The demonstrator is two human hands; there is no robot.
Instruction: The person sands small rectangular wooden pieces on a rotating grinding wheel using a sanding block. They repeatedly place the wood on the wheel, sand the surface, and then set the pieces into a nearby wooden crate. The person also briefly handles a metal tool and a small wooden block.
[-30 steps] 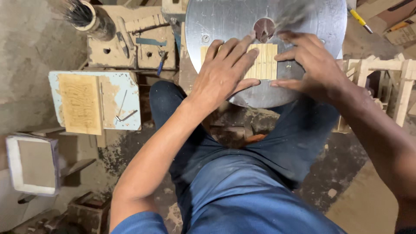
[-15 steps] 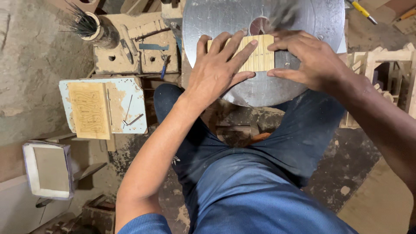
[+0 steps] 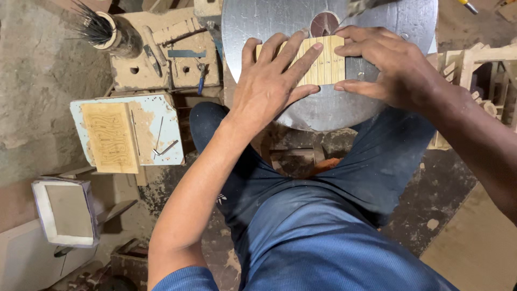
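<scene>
While the round metal table carries a flat row of wooden strips near its middle, the left hand lies spread flat over the strips' left half, fingers open. The right hand presses the strips' right edge with open fingers. A dark round hole sits just beyond the strips. Left of the table stands a block with a carved wooden panel.

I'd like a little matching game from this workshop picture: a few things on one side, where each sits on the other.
Things:
1. wooden slat panel
2. carved wooden block
3. holder of thin rods
4. left hand

Places:
A. top left corner
B. on the pale blue stool
C. flat on the slats' left part
D. on the round metal disc

Pairs: 1-D, 2-B, 3-A, 4-C
</scene>
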